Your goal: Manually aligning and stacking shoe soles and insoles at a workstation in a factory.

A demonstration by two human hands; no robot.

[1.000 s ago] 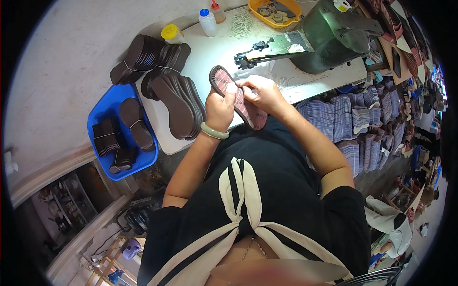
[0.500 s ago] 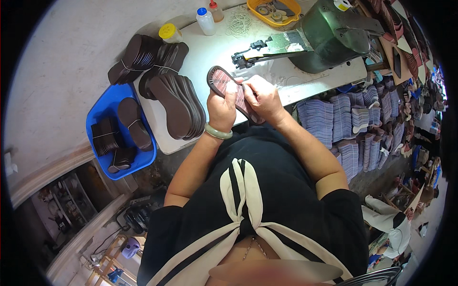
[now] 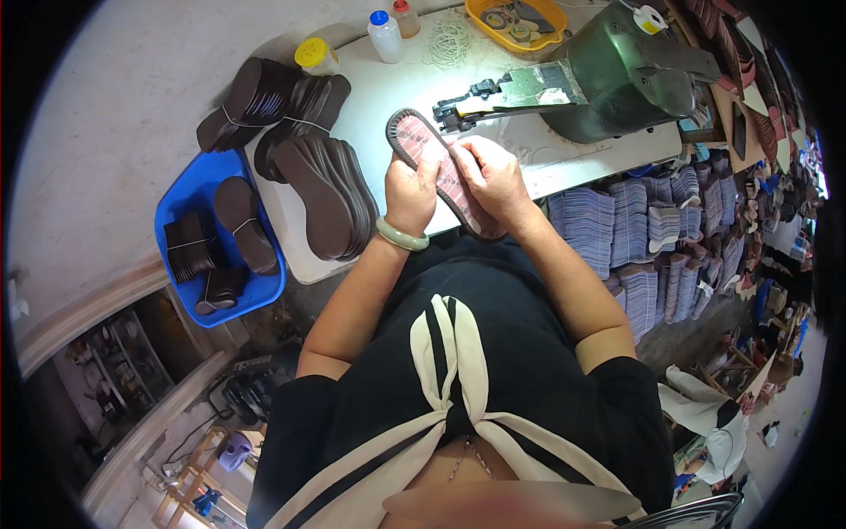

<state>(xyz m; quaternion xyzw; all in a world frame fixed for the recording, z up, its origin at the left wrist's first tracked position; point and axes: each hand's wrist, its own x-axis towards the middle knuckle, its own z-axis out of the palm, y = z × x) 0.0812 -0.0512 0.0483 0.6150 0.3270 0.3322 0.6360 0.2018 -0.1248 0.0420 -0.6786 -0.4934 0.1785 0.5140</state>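
Note:
Both my hands hold one insole (image 3: 454,182), its pinkish-red patterned underside facing up and a dark brown pleated rim folded over around it. My left hand (image 3: 411,189) is closed on its left edge, the thumb lying across the underside. On the opposite edge my right hand (image 3: 493,176) pinches the rim with bent fingers. The insole lies slanted, its rounded end up and left, just short of the black front end of a green machine arm (image 3: 538,84). To the left on the white table (image 3: 397,84) lies a stack of dark brown soles (image 3: 322,194).
Tied bundles of brown soles (image 3: 256,97) lie farther back, with more in a blue bin (image 3: 271,286) at left. A yellow-lidded jar (image 3: 315,57), a white bottle (image 3: 384,40), string (image 3: 449,42) and a yellow basket (image 3: 502,40) line the back. Striped stacks (image 3: 586,225) stand right.
The insole has turned slightly and its rounded end has moved up; more of its lower end shows. My right hand has shifted a little along the rim. The head view has shifted slightly.

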